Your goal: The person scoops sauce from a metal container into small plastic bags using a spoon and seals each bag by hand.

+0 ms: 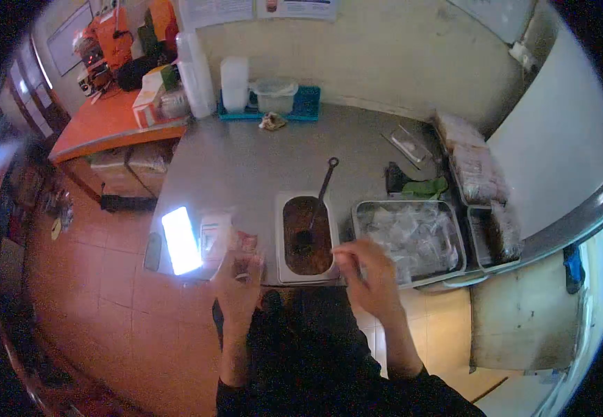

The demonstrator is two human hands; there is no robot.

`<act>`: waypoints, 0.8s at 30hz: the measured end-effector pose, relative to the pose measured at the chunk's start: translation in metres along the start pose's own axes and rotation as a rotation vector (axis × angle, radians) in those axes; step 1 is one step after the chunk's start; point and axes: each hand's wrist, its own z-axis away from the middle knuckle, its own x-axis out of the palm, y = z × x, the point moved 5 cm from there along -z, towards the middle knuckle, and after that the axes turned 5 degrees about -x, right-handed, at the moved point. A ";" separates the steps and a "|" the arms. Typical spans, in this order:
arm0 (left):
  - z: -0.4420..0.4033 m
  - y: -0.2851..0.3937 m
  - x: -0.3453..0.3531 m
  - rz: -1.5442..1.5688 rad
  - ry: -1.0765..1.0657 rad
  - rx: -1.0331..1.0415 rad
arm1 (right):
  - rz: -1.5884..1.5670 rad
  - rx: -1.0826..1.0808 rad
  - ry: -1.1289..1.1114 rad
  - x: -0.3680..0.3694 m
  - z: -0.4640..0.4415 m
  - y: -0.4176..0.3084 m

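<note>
Head view: container (307, 279), long axis forward, lies between hands (237, 288) (372, 278) whose grip is unclear.

**Orange, teal and red-brown against grey**

At centre, the sauce (301, 210) is red-brown, its pan (280, 236) pale silver, the ladle (325, 182) black. The main surface (246, 163) is plain grey; the side surface (83, 139), upper left, bright orange. The shallow tray (308, 105) at upper centre is teal, the cloth (428, 187) right of centre green. The floor (96, 278), lower left, is reddish-orange, patterned with tile lines.
</note>
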 end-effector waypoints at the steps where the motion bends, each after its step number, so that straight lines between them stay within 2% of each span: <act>1: -0.003 0.005 0.005 0.044 0.014 -0.016 | 0.010 0.024 0.063 -0.012 0.001 0.011; 2: -0.007 0.001 0.010 0.046 0.011 -0.015 | 0.013 0.025 0.065 -0.021 0.002 0.019; 4: -0.017 -0.019 0.018 0.211 0.009 0.005 | 0.106 0.223 0.047 -0.036 0.007 0.043; 5: -0.020 -0.025 0.016 0.207 0.014 0.002 | 0.101 0.222 0.042 -0.040 0.008 0.050; 7: -0.023 -0.024 0.006 -0.083 0.101 0.106 | 0.400 -0.001 -0.082 -0.037 0.008 0.055; 8: -0.023 -0.021 0.002 -0.184 0.137 0.139 | 0.388 -0.008 -0.083 -0.034 0.010 0.065; 11: -0.020 -0.018 -0.009 -0.240 0.220 0.042 | 0.506 -0.011 -0.179 -0.022 0.013 0.084; 13: -0.020 -0.022 -0.014 -0.266 0.258 0.084 | 0.498 0.104 -0.229 -0.021 0.012 0.095; 14: -0.020 -0.022 -0.018 -0.271 0.275 0.078 | 0.489 0.089 -0.236 -0.021 0.010 0.095; 16: -0.020 -0.025 -0.023 -0.122 0.208 -0.162 | 0.511 0.064 -0.127 -0.031 0.006 0.088; 17: -0.019 -0.019 -0.026 -0.123 0.217 -0.168 | 0.507 0.057 -0.134 -0.034 0.003 0.082; 19: -0.014 -0.009 -0.033 -0.148 0.292 -0.212 | 0.305 0.029 0.111 -0.054 -0.003 0.066; 20: -0.009 -0.003 -0.033 -0.145 0.296 -0.217 | 0.305 0.025 0.106 -0.058 -0.006 0.057; 22: 0.004 0.040 -0.018 0.040 0.094 0.335 | 0.258 -0.061 0.241 -0.067 -0.011 0.031; 23: 0.012 0.058 -0.013 0.049 0.002 0.447 | 0.258 -0.064 0.239 -0.063 -0.012 0.020; 24: 0.020 0.076 -0.008 0.059 -0.091 0.561 | 0.104 -0.060 0.255 -0.056 -0.013 0.010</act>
